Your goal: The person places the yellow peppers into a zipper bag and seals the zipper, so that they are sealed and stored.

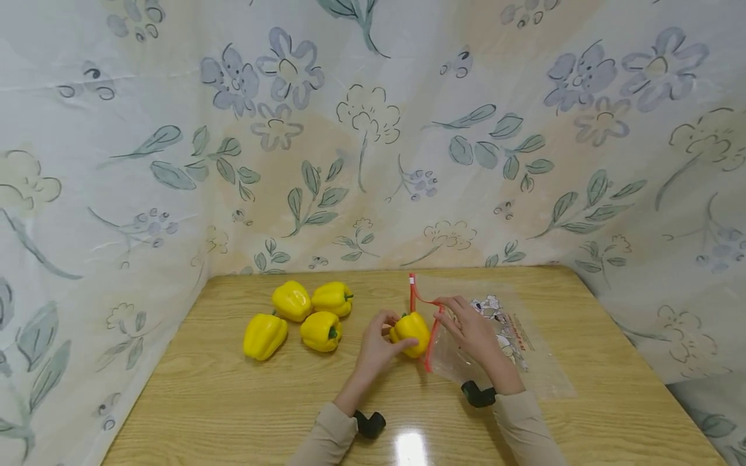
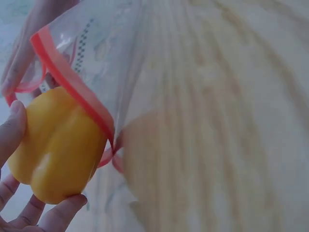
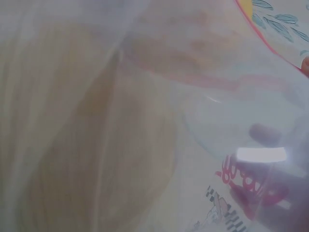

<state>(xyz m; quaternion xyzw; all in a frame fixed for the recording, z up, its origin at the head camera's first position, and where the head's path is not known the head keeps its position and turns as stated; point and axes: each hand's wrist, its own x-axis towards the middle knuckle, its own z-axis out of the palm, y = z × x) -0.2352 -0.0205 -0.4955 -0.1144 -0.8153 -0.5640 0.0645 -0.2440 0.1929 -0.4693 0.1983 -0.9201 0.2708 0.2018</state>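
Observation:
My left hand (image 1: 375,349) grips a yellow bell pepper (image 1: 415,335) at the mouth of a clear zip bag (image 1: 544,353). Thumb and fingers spread around the pepper (image 2: 58,150) in the left wrist view, and the bag's red zip edge (image 2: 79,92) crosses its far side. My right hand (image 1: 476,333) pinches the upper part of that red rim and holds the mouth apart. The right wrist view is mostly filled by see-through bag film (image 3: 145,159), with a fingertip (image 3: 306,66) at the red edge; the rest of that hand is mostly hidden or blurred.
Several more yellow bell peppers (image 1: 291,301) sit grouped on the wooden table (image 1: 221,401), left of my hands. A floral cloth (image 1: 373,162) hangs behind the table and at both sides. Dark wrist devices (image 1: 370,424) are on both wrists.

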